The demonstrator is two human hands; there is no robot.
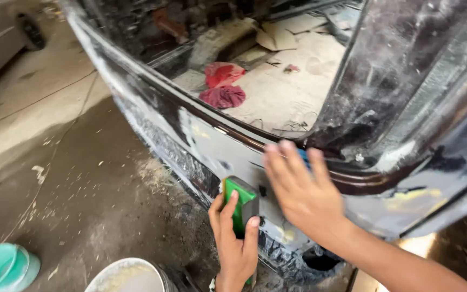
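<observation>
Sitting nearest: white bucket (pixel 131 277) and teal tub (pixel 4 267) on the floor. Left hand (pixel 234 238) gripping a green sanding block (pixel 240 208), fingers closed around it, against the dark car body panel (pixel 212 143). Right hand (pixel 298 186) pressing flat, fingers spread, possibly covering something blue. Lying beyond: red rags (pixel 222 86).

From my feed I see two bare hands and forearms, no gloves and no sleeves reaching into view. My left hand (pixel 235 238) shows short, pale nails and something small and dark at the wrist, perhaps a band, cut off by the frame edge. My right hand (pixel 301 186) carries no ring that I can make out; its forearm runs bare to the corner.
</observation>
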